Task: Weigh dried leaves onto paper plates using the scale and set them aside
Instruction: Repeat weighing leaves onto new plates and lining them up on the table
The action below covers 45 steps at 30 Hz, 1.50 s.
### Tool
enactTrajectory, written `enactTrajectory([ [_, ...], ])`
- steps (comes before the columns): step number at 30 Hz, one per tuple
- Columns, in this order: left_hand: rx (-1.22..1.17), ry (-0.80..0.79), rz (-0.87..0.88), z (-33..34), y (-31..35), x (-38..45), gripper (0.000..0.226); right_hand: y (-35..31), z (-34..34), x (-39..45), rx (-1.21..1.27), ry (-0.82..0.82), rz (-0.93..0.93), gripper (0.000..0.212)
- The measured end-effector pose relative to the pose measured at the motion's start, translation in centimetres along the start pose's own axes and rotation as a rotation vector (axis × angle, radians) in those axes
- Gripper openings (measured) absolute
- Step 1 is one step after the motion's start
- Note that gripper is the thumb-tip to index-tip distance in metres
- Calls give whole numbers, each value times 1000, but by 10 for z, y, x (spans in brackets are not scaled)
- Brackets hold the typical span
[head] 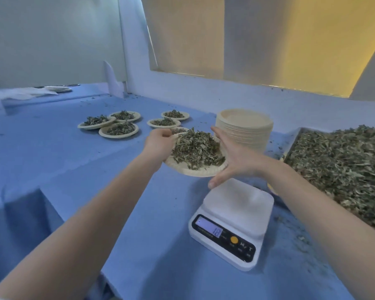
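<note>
Above the blue-covered table [74, 161], just beyond and left of the white scale [232, 221], hovering clear of its bare platform: a loaded paper plate [195, 173] heaped with dried leaves [196, 149]. Being carried between both hands, the left hand [158, 144] curling fingers over the far-left rim and gripping it, the right hand [232, 158] cupping the right rim from the side and beneath, thumb pointing down toward the scale. Tilting slightly toward the viewer. Lying farther off and to the left, near the plate's far edge: the set-aside filled plates [119, 128], in two small clusters, a sixth one [180, 129] peeking out just behind the carried plate. Judging by that layout, heading forward and leftward, the left hand leading and nearer the open cloth beside those clusters. Standing just right of the hands: the stack of empty plates [245, 128], and beyond it the tray of loose leaves [342, 169]. Likely needing level carriage, the heap sitting close to the near rim.
</note>
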<state>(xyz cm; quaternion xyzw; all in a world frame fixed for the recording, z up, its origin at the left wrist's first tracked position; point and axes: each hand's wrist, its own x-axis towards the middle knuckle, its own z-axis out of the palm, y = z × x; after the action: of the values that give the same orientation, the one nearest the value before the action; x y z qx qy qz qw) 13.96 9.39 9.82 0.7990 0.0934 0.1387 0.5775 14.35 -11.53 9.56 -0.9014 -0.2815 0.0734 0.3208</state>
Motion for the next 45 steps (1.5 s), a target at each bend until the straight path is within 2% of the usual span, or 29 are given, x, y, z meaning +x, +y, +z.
enactTrajectory([
  [7,92,118,-104,-47,-48,45,37,-9,48,85,-45,-129,-32,149],
  [15,97,169,-225,-71,-120,92,34,6,103,163,-92,-283,-16,142],
  [24,121,207,-241,-68,-147,156,35,20,106,236,-70,-292,22,141],
  [29,161,287,-283,-61,-147,188,43,27,94,266,-57,-128,89,126],
  [30,173,311,-289,-59,-147,193,43,27,95,270,-71,-63,109,116],
  [33,193,364,-301,-49,-143,199,38,25,102,278,-156,187,186,67],
  [35,193,374,-317,-41,-138,199,40,22,108,280,-175,271,233,52],
  [37,190,371,-345,-36,-133,195,46,17,110,279,-183,275,262,48],
  [40,189,355,-388,-34,-119,183,55,9,105,270,-189,270,261,55],
  [45,236,284,-293,-33,-93,150,51,-8,85,239,-142,280,239,49],
])
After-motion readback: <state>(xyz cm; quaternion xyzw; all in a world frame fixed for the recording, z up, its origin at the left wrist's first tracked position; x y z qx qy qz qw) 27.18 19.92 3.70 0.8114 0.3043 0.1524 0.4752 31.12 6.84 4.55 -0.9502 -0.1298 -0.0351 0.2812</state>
